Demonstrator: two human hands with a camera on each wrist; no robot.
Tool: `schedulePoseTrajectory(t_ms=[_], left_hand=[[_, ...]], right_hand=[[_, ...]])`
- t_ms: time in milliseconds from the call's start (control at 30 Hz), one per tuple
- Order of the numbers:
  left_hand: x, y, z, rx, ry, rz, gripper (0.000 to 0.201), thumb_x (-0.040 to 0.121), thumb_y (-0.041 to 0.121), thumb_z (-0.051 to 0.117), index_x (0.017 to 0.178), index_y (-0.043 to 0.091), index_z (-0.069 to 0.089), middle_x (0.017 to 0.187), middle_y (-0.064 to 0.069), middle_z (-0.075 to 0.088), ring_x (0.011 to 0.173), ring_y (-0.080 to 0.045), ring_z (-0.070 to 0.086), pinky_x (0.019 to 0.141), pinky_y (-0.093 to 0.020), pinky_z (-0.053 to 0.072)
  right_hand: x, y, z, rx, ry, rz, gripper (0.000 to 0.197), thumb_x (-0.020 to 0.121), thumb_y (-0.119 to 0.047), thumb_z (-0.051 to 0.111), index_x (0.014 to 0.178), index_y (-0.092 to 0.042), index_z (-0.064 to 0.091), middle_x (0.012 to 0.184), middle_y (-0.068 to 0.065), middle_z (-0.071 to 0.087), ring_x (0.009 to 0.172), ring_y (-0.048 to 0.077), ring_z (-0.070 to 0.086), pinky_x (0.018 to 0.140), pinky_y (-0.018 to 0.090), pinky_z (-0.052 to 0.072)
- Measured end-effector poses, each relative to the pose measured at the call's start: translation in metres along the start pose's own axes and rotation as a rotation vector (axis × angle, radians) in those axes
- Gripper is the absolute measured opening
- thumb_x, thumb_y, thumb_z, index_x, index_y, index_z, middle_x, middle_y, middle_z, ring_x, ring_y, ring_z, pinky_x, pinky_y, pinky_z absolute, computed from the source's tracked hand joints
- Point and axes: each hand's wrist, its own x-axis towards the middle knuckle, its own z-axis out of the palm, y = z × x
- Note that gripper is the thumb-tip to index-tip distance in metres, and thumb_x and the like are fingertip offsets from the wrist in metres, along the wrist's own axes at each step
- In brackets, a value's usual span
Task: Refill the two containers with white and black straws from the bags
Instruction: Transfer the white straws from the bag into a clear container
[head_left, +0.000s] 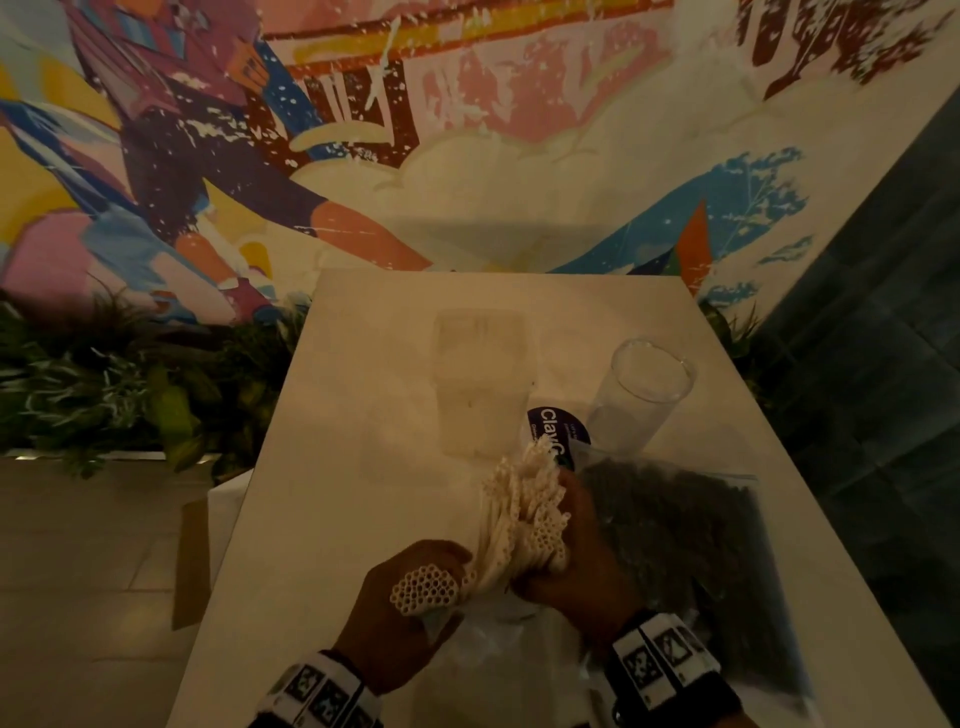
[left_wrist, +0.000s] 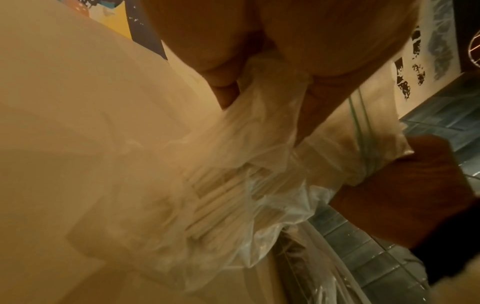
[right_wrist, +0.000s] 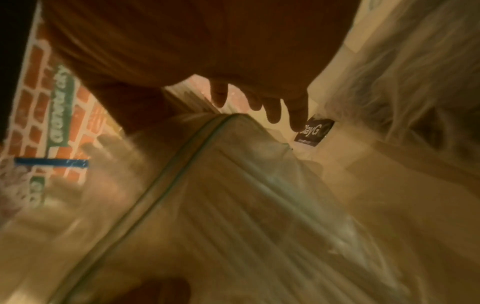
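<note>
Over the near middle of the white table (head_left: 337, 467), both hands hold white straws. My left hand (head_left: 400, 618) grips a small tight bundle of white straws (head_left: 423, 590), their open ends facing me. My right hand (head_left: 576, 566) grips a bigger fanned bunch of white straws (head_left: 519, 509) coming out of a clear zip bag (head_left: 498, 649). In the left wrist view that zip bag (left_wrist: 233, 185) shows with straws inside it. A bag of black straws (head_left: 685, 545) lies to the right. Two clear glass containers stand further back, one (head_left: 483, 384) in the middle and one (head_left: 644, 384) to its right.
A purple round label (head_left: 558, 431) lies between the containers and the bags. The table's back edge meets a painted wall (head_left: 467, 156). Green plants (head_left: 130, 384) stand left of the table, and dark tiles (head_left: 883, 389) are to its right.
</note>
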Motion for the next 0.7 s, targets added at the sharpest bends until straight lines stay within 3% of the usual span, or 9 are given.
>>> schedulePoseTrajectory(t_ms=[33, 100, 167, 267, 333, 400, 500, 600, 700], left_hand=[[0.000, 0.001, 0.000, 0.022, -0.011, 0.024, 0.026, 0.072, 0.029, 0.072, 0.096, 0.034, 0.064, 0.108, 0.013, 0.063, 0.101, -0.016, 0.063, 0.086, -0.042, 0.052], [0.000, 0.002, -0.001, 0.039, -0.033, 0.047, 0.024, 0.074, 0.027, 0.071, 0.095, 0.035, 0.064, 0.104, 0.015, 0.064, 0.096, -0.013, 0.065, 0.082, -0.039, 0.054], [0.000, 0.003, -0.001, 0.016, -0.026, 0.057, 0.024, 0.073, 0.023, 0.071, 0.093, 0.034, 0.064, 0.103, 0.014, 0.064, 0.095, -0.012, 0.065, 0.080, -0.039, 0.054], [0.001, 0.008, 0.001, 0.020, 0.049, 0.102, 0.031, 0.075, 0.030, 0.072, 0.100, 0.041, 0.058, 0.108, 0.018, 0.057, 0.100, -0.011, 0.061, 0.084, -0.037, 0.052], [0.003, 0.009, 0.001, 0.019, 0.063, 0.054, 0.062, 0.073, 0.032, 0.075, 0.122, 0.050, 0.042, 0.113, 0.022, 0.053, 0.104, -0.010, 0.060, 0.091, -0.037, 0.050], [0.004, 0.005, -0.001, -0.074, -0.021, -0.039, 0.106, 0.066, 0.019, 0.082, 0.143, 0.041, 0.011, 0.119, 0.019, 0.057, 0.104, -0.014, 0.063, 0.090, -0.041, 0.051], [0.012, 0.001, -0.002, -0.100, -0.121, -0.077, 0.135, 0.057, 0.021, 0.088, 0.143, 0.042, -0.014, 0.142, 0.025, 0.037, 0.118, -0.012, 0.055, 0.099, -0.045, 0.046], [0.016, 0.003, 0.001, -0.117, -0.112, -0.076, 0.126, 0.054, 0.041, 0.088, 0.144, 0.042, 0.000, 0.147, 0.015, 0.033, 0.132, -0.001, 0.038, 0.113, -0.038, 0.032], [0.018, 0.010, 0.004, -0.134, -0.035, 0.010, 0.100, 0.060, 0.042, 0.084, 0.140, 0.044, 0.024, 0.141, 0.016, 0.045, 0.129, -0.004, 0.043, 0.110, -0.025, 0.034]], right_hand=[[0.003, -0.003, -0.003, 0.026, -0.036, 0.036, 0.114, 0.054, 0.001, 0.081, 0.144, -0.018, 0.014, 0.143, -0.014, 0.032, 0.130, -0.005, 0.038, 0.094, 0.005, 0.037], [0.011, -0.009, -0.004, 0.076, -0.088, 0.138, 0.114, 0.058, 0.011, 0.080, 0.145, -0.012, 0.011, 0.137, -0.014, 0.032, 0.130, 0.004, 0.036, 0.083, -0.003, 0.036], [0.018, -0.011, -0.006, 0.157, -0.108, 0.207, 0.100, 0.053, 0.009, 0.076, 0.139, -0.014, 0.031, 0.125, -0.010, 0.050, 0.124, 0.017, 0.045, 0.077, 0.004, 0.045], [0.023, -0.009, -0.005, 0.222, -0.107, 0.246, 0.085, 0.044, 0.008, 0.068, 0.123, -0.020, 0.052, 0.113, -0.009, 0.066, 0.113, 0.017, 0.059, 0.080, 0.024, 0.054], [0.021, -0.010, -0.003, 0.167, -0.144, 0.206, 0.081, 0.045, 0.007, 0.068, 0.117, -0.028, 0.055, 0.115, -0.007, 0.066, 0.112, 0.015, 0.060, 0.086, 0.031, 0.054], [0.016, -0.013, 0.001, 0.102, -0.175, 0.167, 0.077, 0.045, 0.002, 0.071, 0.113, -0.029, 0.056, 0.110, -0.010, 0.068, 0.109, 0.010, 0.061, 0.088, 0.028, 0.052], [0.003, -0.013, 0.013, -0.017, -0.226, 0.094, 0.069, 0.047, -0.017, 0.074, 0.113, -0.024, 0.058, 0.108, -0.016, 0.069, 0.108, 0.000, 0.061, 0.092, 0.023, 0.049], [-0.005, -0.013, 0.018, -0.079, -0.213, 0.035, 0.065, 0.054, -0.025, 0.072, 0.118, -0.025, 0.057, 0.118, -0.009, 0.063, 0.112, -0.001, 0.058, 0.099, 0.026, 0.047], [-0.006, -0.024, 0.019, -0.163, -0.175, -0.036, 0.055, 0.063, -0.028, 0.067, 0.116, -0.033, 0.057, 0.117, -0.009, 0.063, 0.111, -0.001, 0.058, 0.100, 0.027, 0.047]])
